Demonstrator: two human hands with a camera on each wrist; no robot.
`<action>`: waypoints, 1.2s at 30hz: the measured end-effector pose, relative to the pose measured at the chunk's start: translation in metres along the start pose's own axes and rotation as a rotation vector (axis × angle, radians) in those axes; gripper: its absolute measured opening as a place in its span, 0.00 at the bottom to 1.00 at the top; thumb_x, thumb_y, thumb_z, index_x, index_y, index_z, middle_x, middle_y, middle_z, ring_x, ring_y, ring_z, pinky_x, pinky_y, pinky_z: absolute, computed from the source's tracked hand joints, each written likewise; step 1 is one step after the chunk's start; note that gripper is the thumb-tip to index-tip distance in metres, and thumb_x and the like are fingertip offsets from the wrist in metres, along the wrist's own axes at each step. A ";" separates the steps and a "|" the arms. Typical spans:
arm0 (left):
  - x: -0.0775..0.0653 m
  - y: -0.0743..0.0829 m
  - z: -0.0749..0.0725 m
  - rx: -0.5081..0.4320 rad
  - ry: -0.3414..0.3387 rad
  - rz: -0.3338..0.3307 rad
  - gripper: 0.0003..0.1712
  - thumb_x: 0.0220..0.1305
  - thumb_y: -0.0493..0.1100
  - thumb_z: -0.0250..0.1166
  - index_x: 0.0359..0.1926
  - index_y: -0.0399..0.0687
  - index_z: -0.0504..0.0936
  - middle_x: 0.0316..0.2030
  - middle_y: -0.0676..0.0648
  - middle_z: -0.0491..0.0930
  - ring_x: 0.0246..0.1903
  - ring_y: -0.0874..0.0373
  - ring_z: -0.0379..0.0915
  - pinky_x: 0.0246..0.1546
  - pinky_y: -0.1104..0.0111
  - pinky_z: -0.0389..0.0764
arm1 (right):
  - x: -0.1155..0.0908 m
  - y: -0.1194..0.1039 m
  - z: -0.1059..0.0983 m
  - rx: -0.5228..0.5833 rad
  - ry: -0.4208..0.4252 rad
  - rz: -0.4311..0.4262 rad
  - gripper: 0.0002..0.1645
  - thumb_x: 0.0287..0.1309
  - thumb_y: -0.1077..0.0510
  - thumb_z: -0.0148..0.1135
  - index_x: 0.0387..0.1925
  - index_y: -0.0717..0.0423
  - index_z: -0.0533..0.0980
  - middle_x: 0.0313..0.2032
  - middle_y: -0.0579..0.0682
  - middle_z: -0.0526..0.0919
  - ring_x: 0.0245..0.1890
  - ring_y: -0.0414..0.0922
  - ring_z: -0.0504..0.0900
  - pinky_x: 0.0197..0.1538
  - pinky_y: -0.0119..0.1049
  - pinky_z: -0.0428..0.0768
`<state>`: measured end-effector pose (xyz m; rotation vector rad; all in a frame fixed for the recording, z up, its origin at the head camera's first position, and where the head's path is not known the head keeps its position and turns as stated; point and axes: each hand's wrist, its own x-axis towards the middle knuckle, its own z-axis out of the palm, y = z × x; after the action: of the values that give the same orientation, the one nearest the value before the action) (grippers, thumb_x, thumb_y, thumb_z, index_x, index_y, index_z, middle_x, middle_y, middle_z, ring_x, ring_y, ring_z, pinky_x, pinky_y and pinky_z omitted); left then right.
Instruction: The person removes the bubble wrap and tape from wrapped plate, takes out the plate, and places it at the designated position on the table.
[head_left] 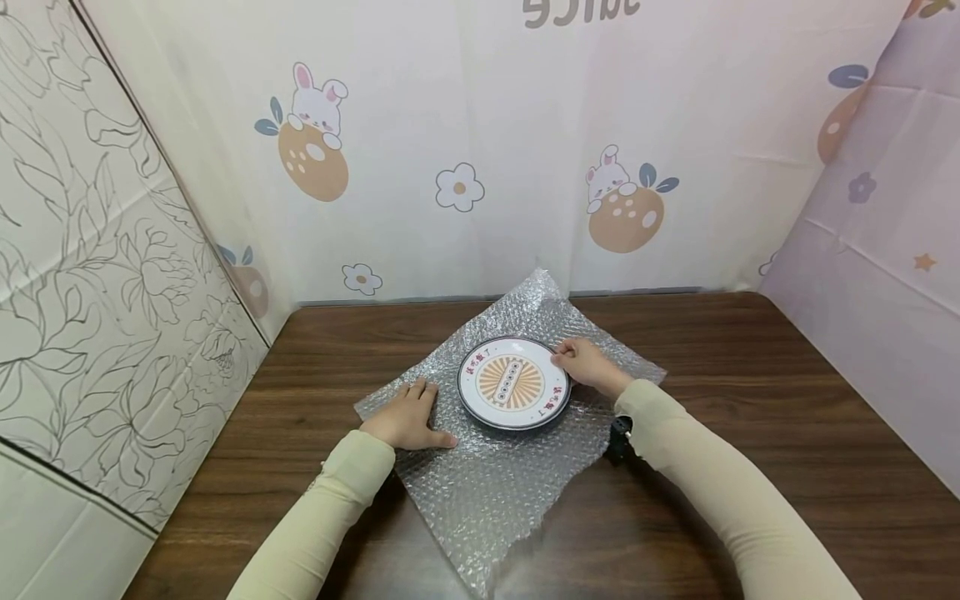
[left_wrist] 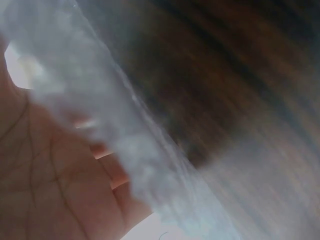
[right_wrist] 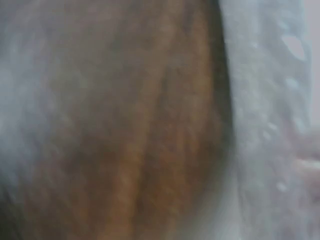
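Observation:
A round white plate (head_left: pixel 487 408) with a dark rim, an orange sunburst and red lettering lies on a sheet of bubble wrap (head_left: pixel 495 483). Curled fingers of my right hand (head_left: pixel 588 363) pinch the plate's upper right rim. To the left of the plate, my left hand (head_left: pixel 407 419) rests on the wrap with its fingers spread. In the left wrist view the palm (left_wrist: pixel 50 185) shows beside a blurred edge of bubble wrap (left_wrist: pixel 115 115). The right wrist view is mostly blur, with a strip of bubble wrap (right_wrist: pixel 265 115) and a bit of finger at its right edge.
The sheet lies diagonally on a dark wooden table (head_left: pixel 750 392), one corner reaching the back edge and another toward the front. A printed cloth (head_left: pixel 525 108) hangs behind the table. A flower-patterned panel (head_left: pixel 97 250) stands at the left, and another cloth at the right.

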<state>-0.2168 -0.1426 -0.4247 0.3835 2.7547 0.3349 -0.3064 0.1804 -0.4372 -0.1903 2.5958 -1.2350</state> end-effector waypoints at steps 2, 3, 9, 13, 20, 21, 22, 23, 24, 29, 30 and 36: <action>0.000 0.000 0.000 -0.002 -0.003 -0.001 0.61 0.54 0.69 0.67 0.76 0.38 0.51 0.76 0.34 0.46 0.74 0.32 0.42 0.72 0.44 0.56 | -0.001 -0.001 -0.004 0.007 0.006 0.003 0.14 0.70 0.59 0.52 0.46 0.68 0.74 0.26 0.47 0.76 0.22 0.38 0.70 0.26 0.30 0.74; 0.000 0.000 0.000 -0.004 -0.004 -0.002 0.61 0.54 0.69 0.67 0.76 0.38 0.51 0.76 0.34 0.46 0.74 0.32 0.42 0.72 0.44 0.56 | -0.002 -0.001 -0.007 0.012 0.011 0.006 0.14 0.70 0.58 0.52 0.47 0.68 0.74 0.27 0.47 0.76 0.23 0.38 0.71 0.26 0.30 0.74; 0.000 0.000 0.000 -0.009 -0.006 -0.007 0.61 0.55 0.69 0.67 0.76 0.39 0.51 0.76 0.34 0.45 0.75 0.33 0.41 0.72 0.43 0.56 | -0.011 -0.007 -0.026 -0.063 0.086 -0.057 0.16 0.69 0.58 0.53 0.45 0.70 0.76 0.22 0.47 0.78 0.21 0.37 0.72 0.27 0.30 0.75; -0.001 0.000 0.000 -0.009 -0.007 -0.002 0.61 0.55 0.68 0.67 0.76 0.38 0.51 0.76 0.34 0.45 0.75 0.33 0.41 0.72 0.44 0.55 | -0.020 -0.009 -0.041 -0.046 0.127 -0.071 0.17 0.69 0.59 0.54 0.47 0.72 0.75 0.22 0.47 0.79 0.21 0.36 0.73 0.27 0.31 0.77; -0.001 0.001 0.000 -0.006 -0.008 0.001 0.60 0.56 0.68 0.67 0.76 0.38 0.51 0.76 0.34 0.46 0.75 0.32 0.42 0.72 0.44 0.55 | -0.037 -0.003 -0.067 0.009 0.178 -0.033 0.19 0.70 0.57 0.53 0.49 0.72 0.73 0.26 0.48 0.80 0.24 0.37 0.75 0.31 0.34 0.80; -0.001 0.001 0.001 -0.007 -0.009 0.001 0.60 0.56 0.68 0.66 0.76 0.38 0.51 0.76 0.34 0.45 0.75 0.32 0.41 0.72 0.44 0.55 | -0.040 -0.002 -0.072 0.005 0.185 -0.028 0.20 0.70 0.56 0.53 0.50 0.72 0.73 0.27 0.48 0.80 0.25 0.37 0.76 0.31 0.33 0.79; -0.001 0.000 0.001 -0.006 -0.010 0.000 0.60 0.56 0.68 0.66 0.76 0.38 0.51 0.76 0.34 0.45 0.75 0.33 0.41 0.72 0.44 0.55 | -0.042 0.000 -0.076 0.000 0.190 -0.019 0.21 0.71 0.55 0.52 0.51 0.72 0.72 0.28 0.48 0.80 0.26 0.37 0.76 0.32 0.33 0.79; -0.001 0.000 0.001 -0.005 -0.011 -0.001 0.60 0.56 0.68 0.66 0.76 0.38 0.51 0.76 0.34 0.46 0.75 0.33 0.41 0.72 0.44 0.55 | -0.045 0.001 -0.081 -0.004 0.196 -0.011 0.22 0.71 0.54 0.52 0.51 0.71 0.72 0.29 0.49 0.81 0.27 0.38 0.76 0.32 0.33 0.79; -0.001 0.000 0.001 -0.003 -0.012 -0.002 0.60 0.56 0.69 0.66 0.76 0.39 0.51 0.76 0.34 0.46 0.75 0.33 0.41 0.72 0.44 0.55 | -0.047 0.003 -0.085 -0.013 0.203 -0.004 0.22 0.71 0.53 0.52 0.52 0.71 0.72 0.30 0.50 0.81 0.28 0.39 0.76 0.32 0.32 0.78; 0.000 0.000 0.002 0.001 -0.011 -0.001 0.60 0.56 0.69 0.66 0.76 0.38 0.51 0.76 0.33 0.46 0.75 0.33 0.42 0.72 0.44 0.55 | -0.057 0.012 -0.105 -0.058 0.254 0.016 0.25 0.72 0.49 0.50 0.52 0.70 0.72 0.34 0.53 0.82 0.32 0.41 0.76 0.32 0.31 0.76; 0.000 0.000 0.002 0.001 -0.011 0.001 0.60 0.56 0.69 0.66 0.76 0.38 0.51 0.76 0.33 0.46 0.75 0.33 0.42 0.72 0.44 0.55 | -0.059 0.014 -0.109 -0.065 0.264 0.019 0.26 0.72 0.49 0.50 0.53 0.70 0.72 0.35 0.53 0.82 0.32 0.41 0.76 0.33 0.30 0.76; -0.001 0.001 0.000 0.003 -0.011 0.006 0.60 0.56 0.68 0.66 0.76 0.38 0.52 0.76 0.33 0.46 0.74 0.32 0.42 0.72 0.44 0.55 | -0.069 0.026 -0.127 -0.057 0.328 0.058 0.29 0.72 0.46 0.49 0.54 0.71 0.71 0.36 0.53 0.82 0.31 0.36 0.75 0.33 0.32 0.77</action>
<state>-0.2154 -0.1420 -0.4243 0.3935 2.7437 0.3288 -0.2771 0.3065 -0.3684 0.0843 2.8909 -1.2640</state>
